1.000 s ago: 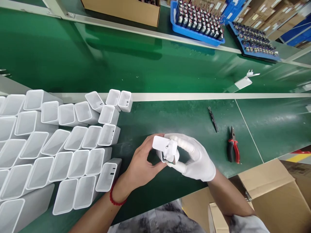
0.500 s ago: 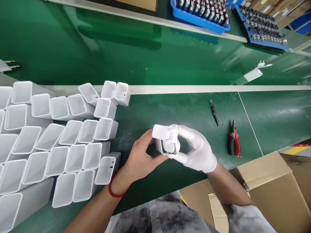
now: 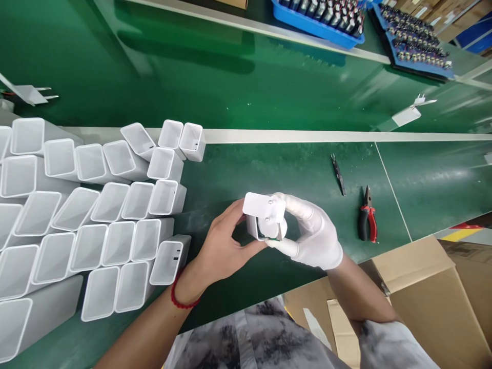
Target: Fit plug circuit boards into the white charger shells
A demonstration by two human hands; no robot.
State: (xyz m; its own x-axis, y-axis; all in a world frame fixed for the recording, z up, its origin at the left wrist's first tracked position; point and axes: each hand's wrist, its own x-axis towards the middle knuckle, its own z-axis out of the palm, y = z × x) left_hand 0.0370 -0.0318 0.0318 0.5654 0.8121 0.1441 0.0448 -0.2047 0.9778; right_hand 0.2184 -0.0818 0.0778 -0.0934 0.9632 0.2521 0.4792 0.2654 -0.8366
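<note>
My bare left hand (image 3: 226,246), with a red bracelet at its wrist, is wrapped round the left side of a white rectangular casing (image 3: 252,226). A white plug cover (image 3: 259,205) with two metal pins sits tilted over the casing's open end. My right hand (image 3: 313,233), in a white glove, grips the cover and a rounded white part (image 3: 272,228) between thumb and fingers. A sliver of green board shows at the casing's lower edge by my right thumb. The inside of the casing is mostly hidden.
Several open white casings (image 3: 125,198) lie at the left. Black tweezers (image 3: 338,175) and red-black pliers (image 3: 368,218) are at the right. A cardboard box (image 3: 434,302) stands at the lower right. A blue tray (image 3: 319,28) and a blue rack (image 3: 415,43) of small parts sit on the shelf.
The view has shifted slightly. The rounded part and the green board edge sit a little differently at the casing's mouth. Both hands keep their hold.
</note>
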